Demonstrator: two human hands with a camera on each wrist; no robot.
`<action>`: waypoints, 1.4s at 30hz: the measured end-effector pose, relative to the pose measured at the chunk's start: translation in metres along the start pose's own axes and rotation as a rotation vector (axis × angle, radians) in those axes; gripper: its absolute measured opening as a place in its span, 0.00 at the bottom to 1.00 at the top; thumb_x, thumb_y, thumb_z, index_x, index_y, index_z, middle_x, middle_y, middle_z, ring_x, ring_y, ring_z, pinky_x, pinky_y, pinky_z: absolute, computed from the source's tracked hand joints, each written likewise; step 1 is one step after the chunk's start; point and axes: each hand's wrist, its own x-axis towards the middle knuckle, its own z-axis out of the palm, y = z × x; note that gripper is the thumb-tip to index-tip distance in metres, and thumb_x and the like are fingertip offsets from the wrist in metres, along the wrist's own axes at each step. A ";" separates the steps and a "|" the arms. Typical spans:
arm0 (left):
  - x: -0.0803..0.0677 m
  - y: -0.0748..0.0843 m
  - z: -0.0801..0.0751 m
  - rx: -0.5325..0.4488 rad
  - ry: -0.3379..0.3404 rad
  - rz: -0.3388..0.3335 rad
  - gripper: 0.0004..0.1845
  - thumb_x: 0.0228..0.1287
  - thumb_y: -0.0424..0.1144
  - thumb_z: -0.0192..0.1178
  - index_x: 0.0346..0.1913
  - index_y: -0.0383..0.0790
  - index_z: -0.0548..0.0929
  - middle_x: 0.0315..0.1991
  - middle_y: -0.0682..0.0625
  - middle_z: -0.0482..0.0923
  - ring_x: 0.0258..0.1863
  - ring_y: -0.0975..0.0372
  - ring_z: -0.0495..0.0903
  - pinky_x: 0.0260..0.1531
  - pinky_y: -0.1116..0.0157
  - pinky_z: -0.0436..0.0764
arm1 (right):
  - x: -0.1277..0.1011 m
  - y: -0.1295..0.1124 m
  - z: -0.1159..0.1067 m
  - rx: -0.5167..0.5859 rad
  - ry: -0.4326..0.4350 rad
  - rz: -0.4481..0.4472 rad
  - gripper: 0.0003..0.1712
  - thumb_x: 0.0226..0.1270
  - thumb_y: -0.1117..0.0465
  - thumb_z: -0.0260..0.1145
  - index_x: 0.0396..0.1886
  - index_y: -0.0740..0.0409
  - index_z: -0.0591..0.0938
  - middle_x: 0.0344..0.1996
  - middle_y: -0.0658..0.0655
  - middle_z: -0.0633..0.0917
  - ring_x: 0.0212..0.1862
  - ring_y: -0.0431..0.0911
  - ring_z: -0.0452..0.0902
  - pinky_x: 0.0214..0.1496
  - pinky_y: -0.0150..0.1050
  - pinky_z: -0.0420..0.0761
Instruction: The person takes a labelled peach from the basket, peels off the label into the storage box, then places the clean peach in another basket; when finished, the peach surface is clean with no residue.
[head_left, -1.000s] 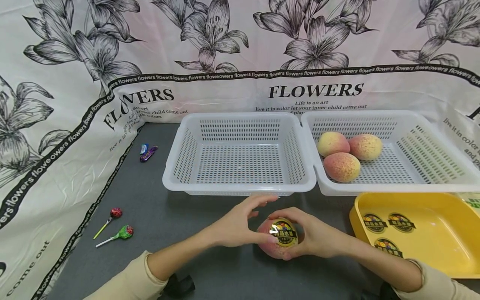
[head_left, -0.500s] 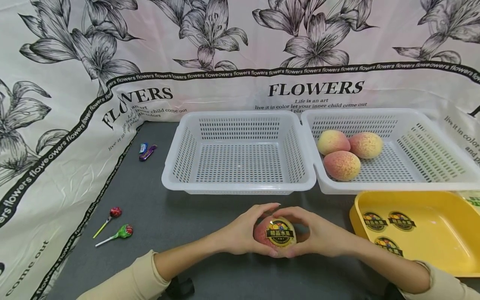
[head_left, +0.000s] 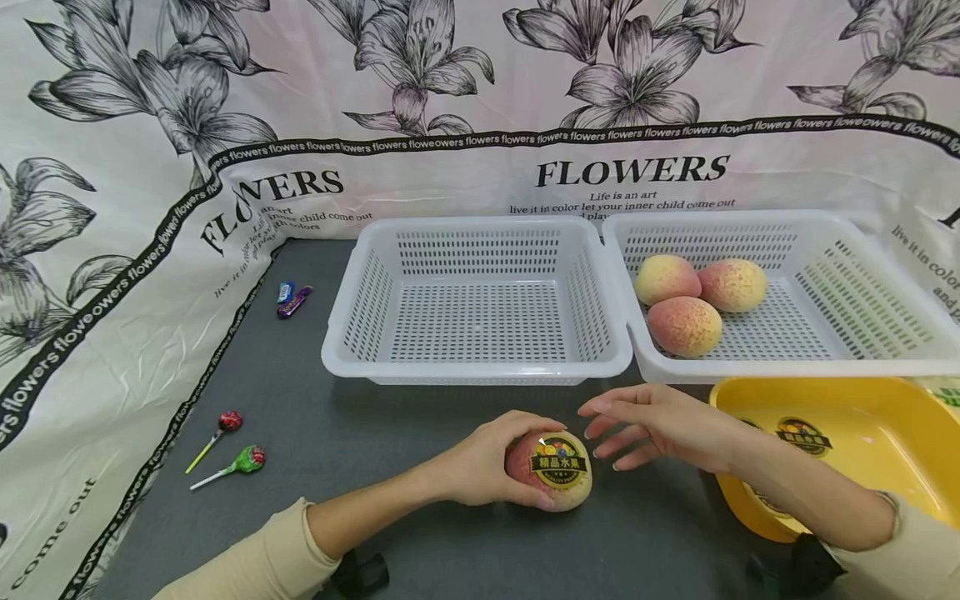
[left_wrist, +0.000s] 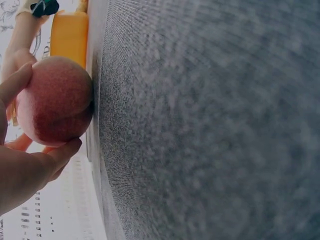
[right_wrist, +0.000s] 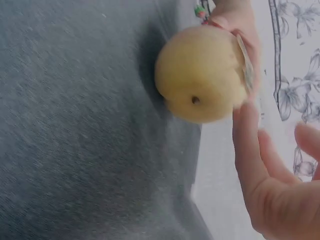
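A peach (head_left: 528,463) with a round black-and-gold sticker (head_left: 559,461) on its upper side is at the front middle of the grey table. My left hand (head_left: 491,462) grips it from the left, thumb in front and fingers behind. In the left wrist view the pink side of the peach (left_wrist: 57,100) shows between thumb and fingers, low at the table surface. My right hand (head_left: 660,425) is just right of the peach, fingers loosely spread and holding nothing. From the right wrist the yellow end of the peach (right_wrist: 200,75) faces the camera, with the sticker's edge showing on top.
A white basket (head_left: 480,369) stands behind the hands. The white basket (head_left: 810,368) beside it holds three peaches (head_left: 684,326). At right, a yellow tray (head_left: 885,450) carries stickers (head_left: 802,437), partly behind the right forearm. Two lollipops (head_left: 247,459) and small wrapped candies (head_left: 294,302) lie at left.
Both hands were on the peach; the right hand has let go and moved right and up, toward the yellow tray. The left hand has closed in and keeps its grip. The sticker lies flatter.
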 end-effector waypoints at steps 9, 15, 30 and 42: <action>0.000 0.001 -0.001 -0.005 -0.017 -0.015 0.38 0.49 0.40 0.75 0.65 0.46 0.71 0.57 0.53 0.69 0.53 0.65 0.68 0.48 0.69 0.72 | 0.010 -0.012 0.003 -0.066 -0.107 0.067 0.25 0.73 0.53 0.56 0.60 0.69 0.72 0.45 0.63 0.79 0.46 0.55 0.79 0.45 0.47 0.80; 0.001 0.001 -0.001 -0.005 -0.016 -0.025 0.38 0.48 0.41 0.76 0.64 0.46 0.71 0.57 0.53 0.69 0.53 0.65 0.68 0.47 0.70 0.72 | 0.014 -0.018 0.007 -0.099 -0.115 0.079 0.23 0.73 0.54 0.57 0.56 0.67 0.75 0.44 0.63 0.80 0.46 0.54 0.78 0.44 0.47 0.80; 0.000 0.002 -0.001 -0.019 -0.017 -0.019 0.39 0.48 0.42 0.76 0.64 0.45 0.71 0.55 0.54 0.69 0.51 0.66 0.68 0.47 0.70 0.73 | 0.023 -0.028 0.015 -0.285 -0.137 0.068 0.14 0.66 0.60 0.64 0.46 0.66 0.82 0.30 0.58 0.83 0.33 0.49 0.78 0.34 0.38 0.79; 0.000 0.001 -0.002 -0.019 -0.021 -0.018 0.39 0.48 0.42 0.76 0.64 0.44 0.70 0.56 0.53 0.69 0.52 0.66 0.69 0.48 0.70 0.72 | 0.026 -0.034 0.025 -0.426 -0.099 0.007 0.09 0.60 0.63 0.70 0.37 0.63 0.82 0.24 0.56 0.83 0.29 0.51 0.77 0.26 0.33 0.72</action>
